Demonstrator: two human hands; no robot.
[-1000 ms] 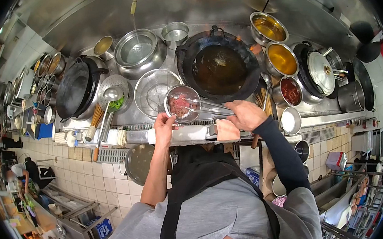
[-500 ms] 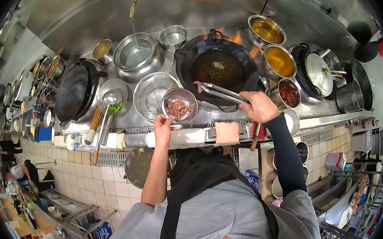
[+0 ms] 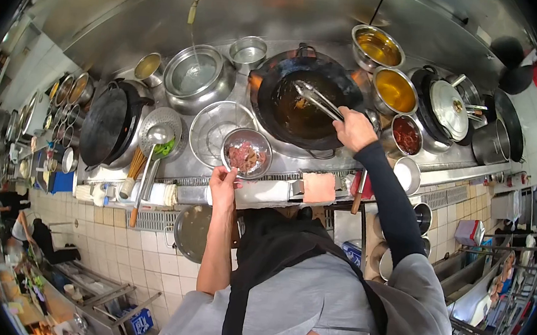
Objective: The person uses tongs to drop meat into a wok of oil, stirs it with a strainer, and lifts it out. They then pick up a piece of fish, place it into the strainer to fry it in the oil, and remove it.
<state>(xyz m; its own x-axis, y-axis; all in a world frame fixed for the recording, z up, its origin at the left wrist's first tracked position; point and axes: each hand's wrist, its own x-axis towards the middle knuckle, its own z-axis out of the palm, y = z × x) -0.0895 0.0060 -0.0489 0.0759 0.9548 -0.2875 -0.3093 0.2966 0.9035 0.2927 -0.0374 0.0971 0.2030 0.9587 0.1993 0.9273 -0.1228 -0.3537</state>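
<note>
My left hand (image 3: 223, 185) grips the near rim of a small steel bowl (image 3: 265, 165), with pieces of raw meat (image 3: 244, 158) inside. My right hand (image 3: 355, 129) is closed around metal tongs (image 3: 320, 100), whose tips reach over the dark oil (image 3: 305, 113) in a large black wok (image 3: 269, 84). Something light brown bubbles in that oil just below the tips; whether the tongs pinch anything is too small to tell. A wire-mesh strainer (image 3: 203, 123) lies on the stove, partly behind the bowl.
Two steel bowls of yellow oil (image 3: 393, 89) and a pot of red sauce (image 3: 407, 135) stand right of the wok. A tap (image 3: 192, 13) runs into a water pot (image 3: 173, 76). Left are a ladle (image 3: 157, 133) resting on a skimmer, and another black wok (image 3: 102, 129). A person (image 3: 51, 244) is far left.
The tongs have moved from the wok's near edge, where they held a meat piece, out over the oil. The bowl has shifted slightly left. Flames behind the wok have died down.
</note>
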